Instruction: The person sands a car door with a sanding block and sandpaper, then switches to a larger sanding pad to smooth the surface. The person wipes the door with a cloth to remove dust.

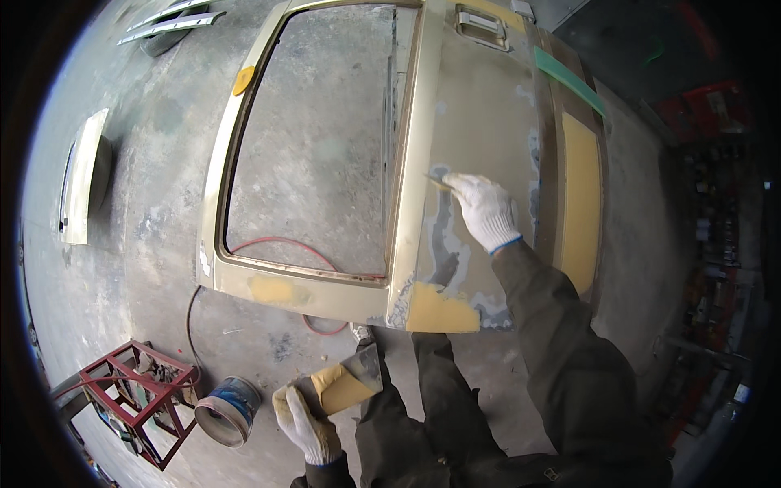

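Observation:
A vehicle door panel [482, 104] with a large window opening lies before me, its surface marked with grey bare spots and yellow body filler [442, 310]. My right hand [483, 204], in a white knit glove, holds a thin filler spreader [437, 181] against the panel, beside the window frame. My left hand [305, 424], gloved too, holds a flat mixing plate [366, 368] with yellow filler [345, 388] on it, below the door's near edge. A yellow piece [244, 80] rests on the far side of the window frame, and a green strip [570, 82] lies across the right part.
A red metal frame stand [137, 421] and a bucket [235, 405] stand at lower left. A red hose [284, 241] runs over the floor under the door. Metal panels [85, 183] lie at far left. Shelving with items [711, 287] stands at right.

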Demonstrator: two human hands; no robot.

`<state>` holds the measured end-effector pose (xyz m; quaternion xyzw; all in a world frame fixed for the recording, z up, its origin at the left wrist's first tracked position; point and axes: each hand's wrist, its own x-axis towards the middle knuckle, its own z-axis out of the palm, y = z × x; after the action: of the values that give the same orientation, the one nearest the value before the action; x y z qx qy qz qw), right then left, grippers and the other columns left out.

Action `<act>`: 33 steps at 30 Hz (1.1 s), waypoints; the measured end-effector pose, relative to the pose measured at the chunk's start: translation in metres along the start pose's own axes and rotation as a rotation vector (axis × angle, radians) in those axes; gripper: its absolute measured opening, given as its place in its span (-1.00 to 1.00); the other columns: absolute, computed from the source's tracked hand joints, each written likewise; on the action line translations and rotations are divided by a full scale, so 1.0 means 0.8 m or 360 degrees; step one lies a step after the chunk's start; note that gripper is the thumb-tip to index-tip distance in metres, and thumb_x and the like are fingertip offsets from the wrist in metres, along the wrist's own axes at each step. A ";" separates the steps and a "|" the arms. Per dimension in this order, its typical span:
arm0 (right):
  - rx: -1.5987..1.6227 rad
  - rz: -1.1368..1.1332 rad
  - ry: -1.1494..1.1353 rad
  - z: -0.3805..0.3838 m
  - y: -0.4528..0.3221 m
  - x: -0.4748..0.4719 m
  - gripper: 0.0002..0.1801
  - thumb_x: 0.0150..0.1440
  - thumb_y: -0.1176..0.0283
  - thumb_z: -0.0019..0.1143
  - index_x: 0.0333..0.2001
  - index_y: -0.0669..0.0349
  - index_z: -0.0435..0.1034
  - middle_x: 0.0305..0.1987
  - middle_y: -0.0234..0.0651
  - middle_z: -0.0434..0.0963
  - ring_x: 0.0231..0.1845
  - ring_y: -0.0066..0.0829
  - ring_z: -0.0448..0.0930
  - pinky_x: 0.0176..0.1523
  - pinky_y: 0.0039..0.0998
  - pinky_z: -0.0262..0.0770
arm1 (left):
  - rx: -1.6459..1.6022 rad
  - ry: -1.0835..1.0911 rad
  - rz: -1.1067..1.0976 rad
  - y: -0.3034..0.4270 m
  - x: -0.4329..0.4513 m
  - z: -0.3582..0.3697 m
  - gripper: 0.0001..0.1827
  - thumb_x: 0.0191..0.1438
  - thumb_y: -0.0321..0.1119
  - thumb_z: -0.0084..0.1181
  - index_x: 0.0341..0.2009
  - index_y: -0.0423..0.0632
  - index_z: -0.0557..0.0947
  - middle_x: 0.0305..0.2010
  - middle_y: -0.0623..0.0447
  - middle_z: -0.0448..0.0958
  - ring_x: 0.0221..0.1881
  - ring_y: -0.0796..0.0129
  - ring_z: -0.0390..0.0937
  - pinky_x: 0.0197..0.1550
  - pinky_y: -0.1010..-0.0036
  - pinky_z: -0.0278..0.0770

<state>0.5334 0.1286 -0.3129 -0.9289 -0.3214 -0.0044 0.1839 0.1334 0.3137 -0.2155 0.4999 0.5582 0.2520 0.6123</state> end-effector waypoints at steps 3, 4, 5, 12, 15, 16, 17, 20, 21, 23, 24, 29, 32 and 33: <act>-0.0184 -0.0107 0.0150 0.036 0.006 0.013 -0.74 0.22 0.40 0.13 -0.03 0.04 0.63 0.02 -0.32 0.70 0.03 -0.22 0.67 0.10 -0.23 0.62 | 0.0025 -0.0090 -0.0022 -0.011 0.016 -0.017 -0.75 0.41 -0.20 0.07 -0.10 -0.15 0.51 -0.18 0.07 0.55 -0.17 0.43 0.50 -0.04 0.48 0.50; -0.0191 -0.0097 0.0178 0.043 0.001 0.002 -0.73 0.22 0.42 0.08 -0.04 0.05 0.62 0.01 -0.32 0.70 0.03 -0.22 0.67 0.08 -0.23 0.62 | 0.0038 -0.0079 -0.0017 -0.015 0.021 -0.020 -0.75 0.40 -0.20 0.09 -0.11 -0.15 0.51 -0.18 0.06 0.55 -0.18 0.41 0.51 -0.04 0.47 0.50; -0.0188 -0.0104 0.0216 0.047 -0.005 -0.011 -0.72 0.21 0.44 0.04 -0.05 0.06 0.62 0.00 -0.32 0.70 0.03 -0.21 0.67 0.06 -0.24 0.63 | 0.0025 -0.0043 -0.0043 -0.019 0.026 -0.022 -0.74 0.42 -0.19 0.06 -0.12 -0.15 0.52 -0.20 0.06 0.54 -0.19 0.43 0.50 -0.07 0.49 0.49; -0.0244 -0.0017 0.0071 0.017 -0.005 -0.031 -0.75 0.25 0.39 0.09 -0.05 0.00 0.63 -0.02 -0.35 0.71 0.05 -0.24 0.67 0.09 -0.21 0.61 | 0.0001 -0.0027 -0.0084 -0.031 0.048 -0.024 -0.74 0.44 -0.18 0.02 -0.13 -0.13 0.53 -0.24 0.07 0.53 -0.24 0.46 0.49 -0.14 0.54 0.48; -0.0242 -0.0026 0.0160 0.026 0.019 0.023 -0.74 0.25 0.38 0.09 -0.03 0.03 0.62 0.00 -0.34 0.71 0.05 -0.21 0.66 0.11 -0.19 0.57 | 0.0006 -0.0021 -0.0069 -0.031 0.053 -0.023 -0.75 0.44 -0.18 0.02 -0.12 -0.12 0.53 -0.24 0.09 0.52 -0.24 0.47 0.49 -0.15 0.55 0.48; -0.0225 -0.0050 0.0168 0.032 0.025 0.034 -0.74 0.25 0.39 0.09 -0.03 0.04 0.62 0.00 -0.33 0.71 0.05 -0.20 0.66 0.10 -0.19 0.57 | 0.0008 -0.0016 -0.0060 -0.030 0.053 -0.023 -0.75 0.44 -0.18 0.02 -0.12 -0.12 0.53 -0.24 0.09 0.52 -0.24 0.47 0.48 -0.15 0.55 0.47; -0.0212 -0.0016 0.0137 0.036 0.029 0.041 -0.74 0.25 0.40 0.08 -0.03 0.05 0.61 0.00 -0.33 0.71 0.05 -0.20 0.66 0.10 -0.19 0.57 | 0.0004 -0.0009 -0.0049 -0.030 0.054 -0.023 -0.75 0.44 -0.18 0.02 -0.12 -0.11 0.53 -0.24 0.10 0.51 -0.24 0.48 0.48 -0.15 0.55 0.47; -0.0235 -0.0068 0.0154 0.049 0.026 0.027 -0.70 0.16 0.46 0.19 -0.01 0.07 0.62 0.03 -0.33 0.70 0.08 -0.22 0.65 0.14 -0.24 0.58 | 0.0015 -0.0048 -0.0128 -0.029 0.054 -0.022 -0.75 0.44 -0.17 0.01 -0.13 -0.10 0.53 -0.23 0.12 0.49 -0.23 0.49 0.47 -0.14 0.56 0.46; -0.0195 -0.0089 0.0168 0.050 0.023 0.018 -0.69 0.15 0.48 0.21 -0.01 0.07 0.62 0.03 -0.32 0.70 0.08 -0.22 0.65 0.14 -0.24 0.59 | 0.0014 -0.0042 -0.0127 -0.029 0.054 -0.021 -0.75 0.44 -0.17 0.01 -0.13 -0.10 0.53 -0.23 0.12 0.49 -0.23 0.49 0.46 -0.14 0.56 0.46; -0.0189 -0.0113 0.0173 0.051 0.016 0.002 -0.68 0.09 0.51 0.24 -0.04 0.06 0.63 0.01 -0.32 0.70 0.05 -0.23 0.67 0.11 -0.24 0.62 | 0.0013 -0.0034 -0.0131 -0.030 0.053 -0.018 -0.75 0.45 -0.17 0.01 -0.13 -0.10 0.53 -0.24 0.13 0.49 -0.24 0.49 0.46 -0.14 0.56 0.45; -0.0181 -0.0134 0.0193 0.051 0.012 -0.004 -0.68 0.09 0.51 0.24 -0.05 0.06 0.63 0.00 -0.32 0.71 0.05 -0.23 0.67 0.10 -0.24 0.63 | 0.0029 -0.0048 -0.0116 -0.030 0.053 -0.017 -0.75 0.44 -0.17 0.01 -0.13 -0.09 0.53 -0.24 0.13 0.49 -0.24 0.49 0.46 -0.14 0.56 0.45; -0.0132 -0.0098 0.0152 0.048 -0.010 -0.036 -0.66 0.04 0.53 0.26 -0.06 0.07 0.63 -0.02 -0.34 0.71 0.05 -0.24 0.67 0.12 -0.23 0.63 | 0.0017 -0.0101 -0.0053 -0.030 0.051 -0.012 -0.76 0.44 -0.17 0.03 -0.14 -0.07 0.53 -0.25 0.13 0.49 -0.23 0.49 0.47 -0.13 0.56 0.46; -0.0154 -0.0093 0.0166 0.048 -0.025 -0.063 -0.73 0.12 0.47 0.15 -0.09 0.11 0.62 -0.04 -0.32 0.71 0.03 -0.26 0.68 0.10 -0.26 0.64 | -0.0011 -0.0100 -0.0089 -0.028 0.050 -0.014 -0.76 0.44 -0.16 0.03 -0.13 -0.07 0.52 -0.24 0.13 0.49 -0.22 0.49 0.46 -0.13 0.55 0.46; -0.0159 -0.0087 0.0167 0.048 -0.031 -0.072 -0.76 0.16 0.44 0.09 -0.12 0.13 0.62 -0.06 -0.30 0.72 0.01 -0.27 0.69 0.08 -0.27 0.65 | -0.0034 -0.0096 -0.0089 -0.027 0.050 -0.014 -0.77 0.43 -0.18 0.04 -0.13 -0.09 0.52 -0.23 0.12 0.50 -0.22 0.48 0.47 -0.11 0.54 0.47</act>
<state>0.4686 0.1251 -0.3476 -0.9262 -0.3361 -0.0742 0.1539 0.1271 0.3440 -0.2504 0.4848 0.5506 0.2256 0.6410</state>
